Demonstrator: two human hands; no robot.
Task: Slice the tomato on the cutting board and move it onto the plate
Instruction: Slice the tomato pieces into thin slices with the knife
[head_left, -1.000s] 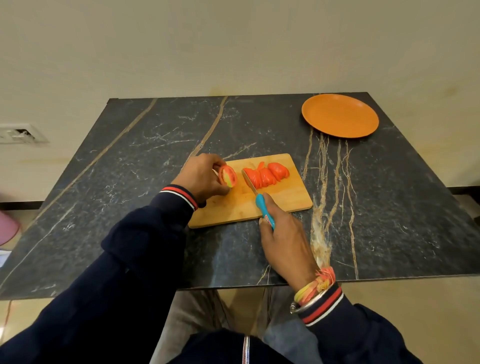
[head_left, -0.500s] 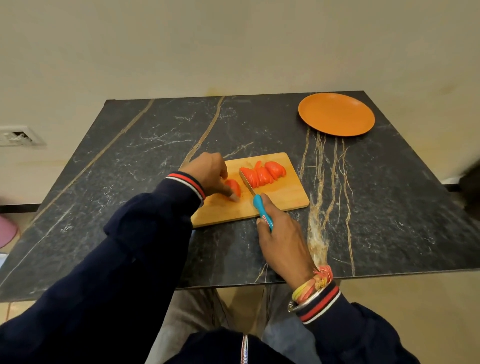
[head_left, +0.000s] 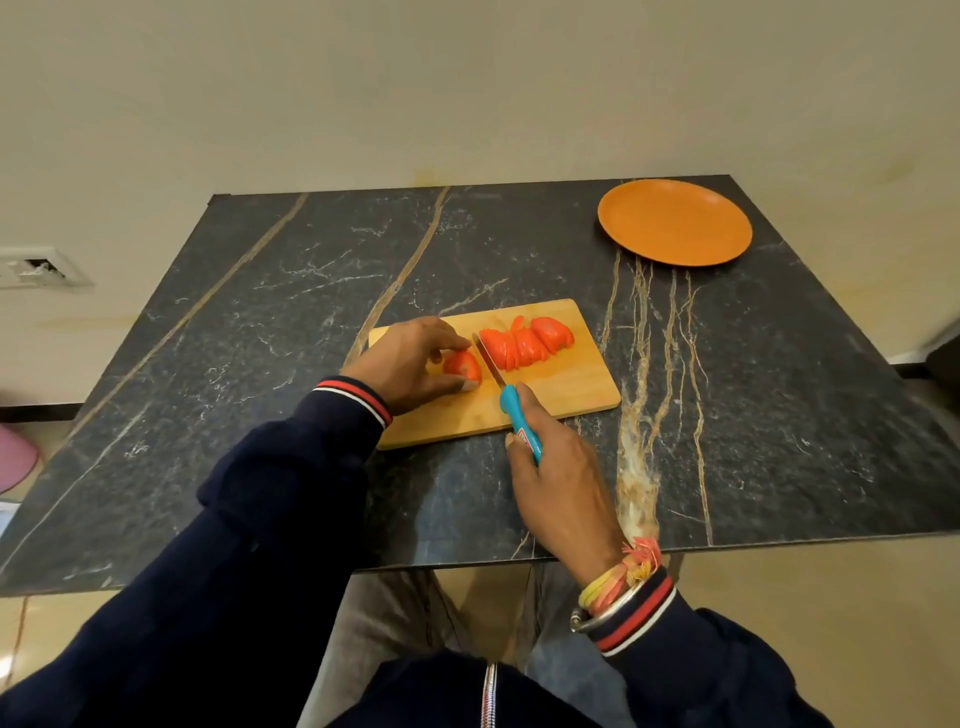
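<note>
My left fingers (head_left: 445, 339) pinch the last tomato chunk (head_left: 462, 365) on the cutting board (head_left: 571, 387), beside the cut slices (head_left: 524, 343); my right hand (head_left: 563, 483) grips the knife (head_left: 521, 423). It should be soft, wet and slippery, so I'd hold its skin side gently.

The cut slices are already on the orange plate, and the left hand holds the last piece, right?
No: the head view shows the slices on the cutting board, beside the knife; the plate holds nothing. The left hand does hold the last piece.

head-worn view, angled down, table (head_left: 291, 332) near
</note>
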